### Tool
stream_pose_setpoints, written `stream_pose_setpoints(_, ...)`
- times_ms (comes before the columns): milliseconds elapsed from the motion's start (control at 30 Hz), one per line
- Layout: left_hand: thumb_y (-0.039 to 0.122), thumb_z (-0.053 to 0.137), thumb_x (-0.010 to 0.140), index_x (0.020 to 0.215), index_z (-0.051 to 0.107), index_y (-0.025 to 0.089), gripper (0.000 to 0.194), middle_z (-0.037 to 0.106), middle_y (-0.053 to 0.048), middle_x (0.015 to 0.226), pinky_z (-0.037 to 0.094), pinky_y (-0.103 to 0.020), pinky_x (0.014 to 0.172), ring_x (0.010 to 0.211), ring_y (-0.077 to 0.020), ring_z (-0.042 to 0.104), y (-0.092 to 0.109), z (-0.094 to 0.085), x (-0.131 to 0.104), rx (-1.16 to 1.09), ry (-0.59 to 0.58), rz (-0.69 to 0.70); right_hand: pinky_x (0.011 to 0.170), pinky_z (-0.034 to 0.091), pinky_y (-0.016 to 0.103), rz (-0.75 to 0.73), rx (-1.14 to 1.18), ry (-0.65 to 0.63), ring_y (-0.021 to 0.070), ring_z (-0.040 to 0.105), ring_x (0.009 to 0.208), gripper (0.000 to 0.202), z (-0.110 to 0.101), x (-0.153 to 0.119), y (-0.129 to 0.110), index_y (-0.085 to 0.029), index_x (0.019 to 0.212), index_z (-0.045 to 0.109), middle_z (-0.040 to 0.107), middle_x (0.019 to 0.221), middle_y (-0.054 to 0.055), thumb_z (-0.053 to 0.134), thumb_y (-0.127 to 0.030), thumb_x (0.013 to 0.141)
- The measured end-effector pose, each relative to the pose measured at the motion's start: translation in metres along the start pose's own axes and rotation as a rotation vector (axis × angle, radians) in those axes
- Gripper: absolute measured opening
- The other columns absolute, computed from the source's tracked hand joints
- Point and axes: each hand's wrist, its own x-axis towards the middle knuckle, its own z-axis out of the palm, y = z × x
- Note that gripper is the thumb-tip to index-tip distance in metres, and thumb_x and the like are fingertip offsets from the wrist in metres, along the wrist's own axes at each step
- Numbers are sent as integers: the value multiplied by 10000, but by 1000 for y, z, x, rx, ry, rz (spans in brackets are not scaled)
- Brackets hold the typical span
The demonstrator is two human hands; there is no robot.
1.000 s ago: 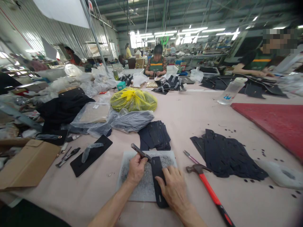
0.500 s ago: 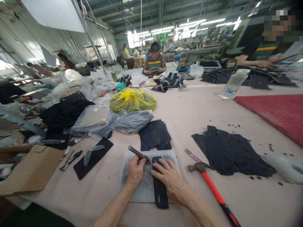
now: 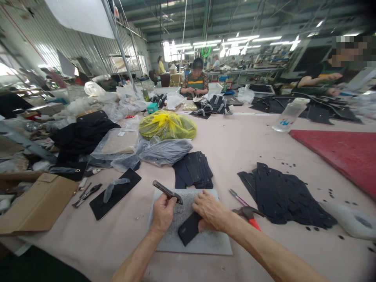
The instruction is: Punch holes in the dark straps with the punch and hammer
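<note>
My left hand (image 3: 163, 213) is closed around a dark metal punch (image 3: 167, 192), held tilted above a scuffed pale board (image 3: 210, 246). On the right side of that board, my right hand (image 3: 210, 209) grips a dark strip with a rounded end and a small slot (image 3: 189, 231); part of the strip is hidden under the fingers. Just beyond the board lies a stack of dark pieces (image 3: 194, 168). Right of my right hand is a claw hammer (image 3: 249, 213) with a red handle, partly covered by my forearm, and a thin pen-like tool (image 3: 238, 197).
A spread pile of dark slotted pieces (image 3: 284, 196) lies to the right, with small black scraps about it. A red board (image 3: 337, 152) and a plastic bottle (image 3: 290, 114) stand beyond. At left are a cardboard box (image 3: 44, 203) and a black panel (image 3: 117, 196). Co-workers sit across.
My right hand has gone from lying flat on the strip to gripping it, and the strip has turned to a slant. My left hand has shifted slightly left with the punch.
</note>
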Motion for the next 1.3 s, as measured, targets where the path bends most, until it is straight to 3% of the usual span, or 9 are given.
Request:
stream_pose_setpoints(200, 298, 597, 831, 925, 693, 165, 189, 730, -37, 848, 493, -263, 725, 788, -204, 658, 6, 3, -5, -39, -42, 24, 695, 449, 373, 597, 14, 90, 297, 663, 781, 431, 24, -4, -24, -127, 971, 594, 670, 809, 150, 438, -529, 955)
stream_pose_setpoints(367, 286, 584, 838, 885, 688, 179, 156, 715, -28, 818, 491, -263, 711, 767, -200, 650, 4, 19, -11, -10, -126, 43, 603, 440, 344, 790, 106, 144, 276, 682, 709, 428, 31, -2, -29, -168, 896, 603, 685, 755, 125, 284, -427, 1017)
stream_pose_setpoints(467, 274, 577, 844, 884, 686, 179, 150, 708, -30, 825, 493, -268, 716, 775, -200, 647, -4, 25, -14, -10, -181, 39, 682, 458, 328, 756, 169, 170, 229, 673, 802, 312, 31, -22, -35, -206, 953, 610, 696, 868, 84, 332, -336, 1007)
stream_pose_setpoints(533, 268, 569, 850, 888, 683, 178, 150, 703, -27, 824, 499, -270, 717, 770, -197, 646, -10, 27, -17, -25, -222, 26, 835, 453, 351, 660, 210, 226, 237, 624, 1004, 230, 38, -42, -47, -228, 1104, 600, 664, 1113, 85, 469, -336, 949)
stream_pose_setpoints(667, 267, 567, 853, 914, 674, 171, 156, 704, -29, 839, 508, -274, 732, 778, -195, 648, -17, 32, -18, -51, -224, 6, 1121, 175, 542, 446, 261, 322, 328, 290, 1376, 601, 62, -64, -71, -241, 1419, 409, 355, 1520, 68, 580, -380, 860)
stream_pose_setpoints(767, 256, 568, 838, 894, 676, 162, 154, 706, -32, 824, 510, -276, 729, 767, -193, 643, -14, 36, -13, -29, -232, 19, 1133, 42, 596, 457, 274, 290, 322, 156, 1432, 583, 68, -55, -67, -256, 1451, 372, 298, 1553, 27, 518, -354, 894)
stream_pose_setpoints(933, 252, 574, 819, 889, 682, 154, 162, 716, -39, 844, 522, -287, 738, 780, -195, 650, -1, 38, -5, -41, -242, 34, 1128, 57, 613, 462, 389, 226, 322, 152, 1436, 628, 54, -38, -39, -245, 1417, 416, 339, 1533, 33, 569, -307, 811)
stream_pose_setpoints(1133, 198, 577, 812, 929, 696, 165, 170, 723, -33, 873, 542, -291, 766, 810, -194, 672, 1, 38, -25, -49, -366, 60, 1162, 41, 540, 469, 506, 341, 244, 153, 1442, 800, 61, -44, -33, -186, 1504, 208, 390, 1502, 55, 510, -184, 763)
stream_pose_setpoints(1300, 205, 576, 820, 906, 728, 168, 178, 733, -54, 930, 541, -317, 833, 899, -216, 680, -8, 37, -36, 55, -338, 124, 1165, 31, 520, 487, 538, 389, 239, 176, 1430, 843, 67, -41, -33, -177, 1506, 176, 441, 1465, 52, 511, -149, 733)
